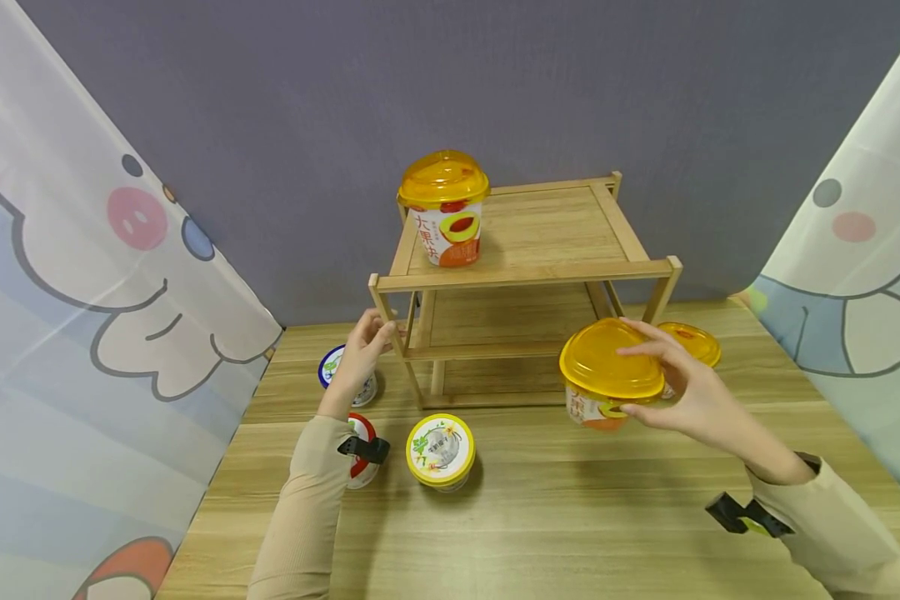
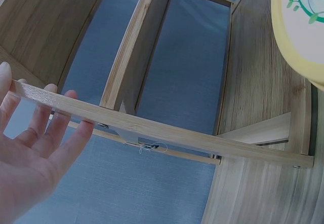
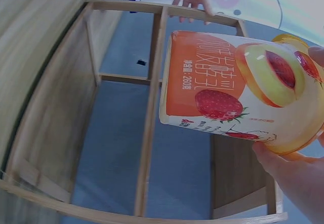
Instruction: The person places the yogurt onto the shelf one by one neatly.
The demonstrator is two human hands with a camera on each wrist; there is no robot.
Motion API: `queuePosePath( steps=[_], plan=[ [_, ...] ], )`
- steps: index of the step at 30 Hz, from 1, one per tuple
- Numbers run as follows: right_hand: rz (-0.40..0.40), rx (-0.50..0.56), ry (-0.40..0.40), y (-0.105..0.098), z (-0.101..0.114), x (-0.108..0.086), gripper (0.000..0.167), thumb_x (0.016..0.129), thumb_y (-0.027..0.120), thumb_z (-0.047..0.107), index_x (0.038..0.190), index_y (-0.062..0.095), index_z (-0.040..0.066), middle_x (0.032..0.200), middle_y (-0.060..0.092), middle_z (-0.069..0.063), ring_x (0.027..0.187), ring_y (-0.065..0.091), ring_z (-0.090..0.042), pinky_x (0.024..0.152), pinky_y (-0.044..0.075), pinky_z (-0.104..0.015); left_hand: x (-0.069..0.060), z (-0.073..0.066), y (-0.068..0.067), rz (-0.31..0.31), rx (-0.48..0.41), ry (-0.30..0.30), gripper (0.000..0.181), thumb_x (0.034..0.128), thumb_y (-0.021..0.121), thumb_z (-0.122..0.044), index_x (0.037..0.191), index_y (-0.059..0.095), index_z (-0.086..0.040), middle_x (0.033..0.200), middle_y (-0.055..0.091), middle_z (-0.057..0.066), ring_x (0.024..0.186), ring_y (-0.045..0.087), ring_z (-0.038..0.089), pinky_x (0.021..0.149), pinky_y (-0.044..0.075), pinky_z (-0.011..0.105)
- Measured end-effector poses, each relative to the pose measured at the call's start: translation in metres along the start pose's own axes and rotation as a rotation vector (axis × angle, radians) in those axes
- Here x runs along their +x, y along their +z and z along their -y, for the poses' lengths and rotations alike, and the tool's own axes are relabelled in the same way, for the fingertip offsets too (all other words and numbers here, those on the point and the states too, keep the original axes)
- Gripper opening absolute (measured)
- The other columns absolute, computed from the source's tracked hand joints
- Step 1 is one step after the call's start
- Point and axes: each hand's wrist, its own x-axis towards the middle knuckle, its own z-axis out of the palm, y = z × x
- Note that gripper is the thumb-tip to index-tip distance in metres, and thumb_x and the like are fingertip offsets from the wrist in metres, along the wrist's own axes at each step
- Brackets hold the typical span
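Note:
My right hand [image 1: 678,387] grips a yogurt cup [image 3: 228,84] by its domed yellow lid [image 1: 611,358], in front of the shelf's right side. The cup is white and orange with peach and strawberry pictures; in the head view it stands upright off the table. At the left front post [image 2: 167,135] of the wooden shelf [image 1: 532,271], my left hand [image 1: 363,350] holds on, fingers behind the post and thumb at its near side. A matching cup [image 1: 447,212] stands on the top tier, at the left.
A yellow-lidded tub [image 1: 441,450] stands on the table [image 1: 525,533] before the shelf. The left arm partly covers a red-lidded tub [image 1: 363,475] and a blue-lidded tub [image 1: 333,362]. Another yellow domed lid [image 1: 693,340] shows behind the right hand. A grey wall [image 1: 307,167] rises behind.

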Motion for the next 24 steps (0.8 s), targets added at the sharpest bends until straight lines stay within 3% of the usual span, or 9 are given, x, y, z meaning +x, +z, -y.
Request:
queuePosePath(
  steps=[6,18,24],
  plan=[
    [0.029,0.066,-0.026,-0.007,0.008,0.012,0.059,0.060,0.067,-0.023,0.114,0.047,-0.009,0.142,0.024,-0.014,0.124,0.033,-0.009,0.089,0.038,-0.013,0.000,0.000,0.000,0.012,-0.023,0.007,0.035,0.0936,0.044,-0.019,0.118,0.039,0.005,0.105,0.046,0.033,0.105,0.046,0.045,0.089,0.040,0.047],
    [0.054,0.239,-0.116,-0.024,0.020,0.039,0.058,0.061,0.065,-0.024,0.114,0.046,-0.012,0.140,0.027,-0.016,0.125,0.034,-0.016,0.091,0.038,-0.018,0.001,0.000,0.000,0.011,-0.008,0.000,0.034,0.0938,0.043,-0.018,0.119,0.039,0.004,0.104,0.047,0.032,0.104,0.049,0.042,0.089,0.041,0.046],
    [0.032,0.267,-0.102,-0.035,0.029,0.054,0.055,0.063,0.064,-0.024,0.114,0.048,-0.009,0.139,0.032,-0.011,0.123,0.036,-0.015,0.088,0.041,-0.016,0.000,-0.006,0.000,0.013,-0.019,-0.034,0.030,0.0940,0.042,-0.012,0.119,0.039,0.006,0.104,0.047,0.032,0.106,0.047,0.043,0.090,0.039,0.047]
  ],
)
